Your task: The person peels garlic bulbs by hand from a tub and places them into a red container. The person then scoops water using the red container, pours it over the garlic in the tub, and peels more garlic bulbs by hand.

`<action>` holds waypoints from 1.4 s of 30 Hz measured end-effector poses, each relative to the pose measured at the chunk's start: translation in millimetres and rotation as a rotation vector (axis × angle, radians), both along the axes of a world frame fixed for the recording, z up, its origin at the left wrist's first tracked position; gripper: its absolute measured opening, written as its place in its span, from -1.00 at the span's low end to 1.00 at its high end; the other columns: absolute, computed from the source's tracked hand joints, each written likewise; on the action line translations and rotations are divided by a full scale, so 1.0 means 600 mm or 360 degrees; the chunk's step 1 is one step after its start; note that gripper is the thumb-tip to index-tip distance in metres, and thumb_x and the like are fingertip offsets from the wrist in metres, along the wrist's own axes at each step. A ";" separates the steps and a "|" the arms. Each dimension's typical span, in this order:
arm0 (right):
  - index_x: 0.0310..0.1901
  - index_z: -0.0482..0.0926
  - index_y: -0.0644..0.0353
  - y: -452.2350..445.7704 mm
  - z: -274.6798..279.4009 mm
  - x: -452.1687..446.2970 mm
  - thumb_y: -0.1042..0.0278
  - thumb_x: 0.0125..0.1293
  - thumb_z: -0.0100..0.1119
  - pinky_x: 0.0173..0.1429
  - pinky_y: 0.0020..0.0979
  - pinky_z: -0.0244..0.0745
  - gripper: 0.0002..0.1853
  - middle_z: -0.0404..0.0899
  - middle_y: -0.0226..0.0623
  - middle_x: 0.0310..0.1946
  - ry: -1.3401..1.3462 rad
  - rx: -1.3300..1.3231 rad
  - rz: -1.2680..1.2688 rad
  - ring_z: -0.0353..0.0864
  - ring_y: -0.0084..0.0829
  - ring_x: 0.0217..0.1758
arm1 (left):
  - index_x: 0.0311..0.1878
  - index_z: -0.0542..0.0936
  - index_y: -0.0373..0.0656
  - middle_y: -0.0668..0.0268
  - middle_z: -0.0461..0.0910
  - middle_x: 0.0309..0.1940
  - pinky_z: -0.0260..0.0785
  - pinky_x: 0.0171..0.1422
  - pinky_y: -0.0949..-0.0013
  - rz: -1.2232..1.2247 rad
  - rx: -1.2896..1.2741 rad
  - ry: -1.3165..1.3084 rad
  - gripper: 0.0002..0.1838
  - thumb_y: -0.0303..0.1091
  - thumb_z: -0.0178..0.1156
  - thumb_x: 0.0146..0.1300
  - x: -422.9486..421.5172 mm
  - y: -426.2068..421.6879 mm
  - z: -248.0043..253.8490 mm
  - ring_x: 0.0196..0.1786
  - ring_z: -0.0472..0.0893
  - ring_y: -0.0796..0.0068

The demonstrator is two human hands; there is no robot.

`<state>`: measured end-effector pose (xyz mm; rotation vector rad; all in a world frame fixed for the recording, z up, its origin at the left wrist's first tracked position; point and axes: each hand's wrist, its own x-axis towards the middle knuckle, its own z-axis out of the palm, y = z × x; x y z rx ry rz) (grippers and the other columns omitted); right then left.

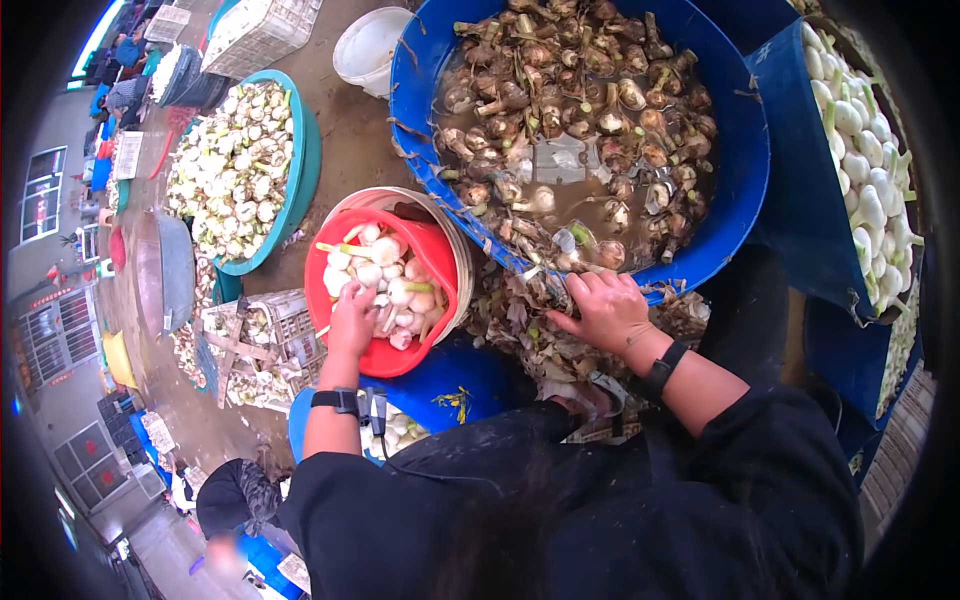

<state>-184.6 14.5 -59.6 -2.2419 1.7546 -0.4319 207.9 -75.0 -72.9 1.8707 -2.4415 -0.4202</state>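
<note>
My left hand (pixel 350 318) reaches over the red basin (pixel 318 262), its fingers slightly apart beside peeled white bulbs (pixel 383 252) with short stems; no bulb shows clearly in its grasp. At the near rim of the big blue tub (pixel 755 150), my right hand (pixel 608 310) lies palm down over papery husks (pixel 545 345), thumb spread away from the fingers. What is under that palm is hidden. Unpeeled brown bulbs (pixel 530 65) sit in muddy water inside the tub. The red basin rests in a pale bucket (pixel 462 265).
Left stands a teal tub (pixel 305 170) of bulbs, near a slatted crate (pixel 300 325). A white bucket (pixel 370 50) stands beyond. At right, a blue container (pixel 795 170) holds white bulbs. A person in dark clothes (pixel 228 495) is at lower left.
</note>
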 end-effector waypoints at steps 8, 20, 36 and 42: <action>-0.31 0.49 0.08 0.002 0.000 0.000 -0.11 -0.05 0.26 -0.28 -0.33 0.35 -0.56 0.50 -0.38 -0.48 0.0015 0.0016 0.0002 0.52 -0.36 -0.34 | -0.41 0.59 -0.23 0.11 0.54 -0.32 0.38 -0.15 0.21 -0.0057 0.0270 0.0034 -0.93 -0.50 0.16 0.00 0.008 0.000 -0.013 -0.22 0.54 0.12; -0.37 0.46 0.10 0.000 -0.005 -0.001 -0.08 -0.07 0.27 -0.35 -0.36 0.35 -0.58 0.44 -0.40 -0.56 -0.0025 -0.0173 -0.0001 0.49 -0.37 -0.41 | -0.38 0.56 -0.18 0.25 0.55 -0.46 0.50 -0.32 0.37 -0.1118 -0.0053 -0.0703 -0.88 -0.48 0.06 -0.01 -0.087 -0.083 -0.055 -0.35 0.58 0.34; -0.34 0.47 0.09 0.001 -0.008 -0.005 -0.07 -0.04 0.25 -0.38 -0.39 0.33 -0.59 0.43 -0.42 -0.55 -0.0008 -0.0144 0.0003 0.48 -0.42 -0.43 | -0.42 0.60 -0.25 0.00 0.49 -0.26 0.35 -0.13 0.09 0.0563 -0.0344 0.0250 -0.85 -0.35 0.19 0.05 -0.091 -0.154 -0.086 -0.24 0.49 -0.02; -0.33 0.47 0.11 0.000 -0.010 -0.005 -0.07 -0.05 0.25 -0.41 -0.40 0.31 -0.59 0.41 -0.43 -0.56 -0.0019 -0.0168 0.0016 0.47 -0.42 -0.44 | -0.38 0.61 -0.19 0.06 0.51 -0.34 0.34 -0.13 0.10 0.0027 -0.0426 -0.0373 -0.88 -0.37 0.16 0.04 -0.102 -0.141 -0.037 -0.23 0.49 0.03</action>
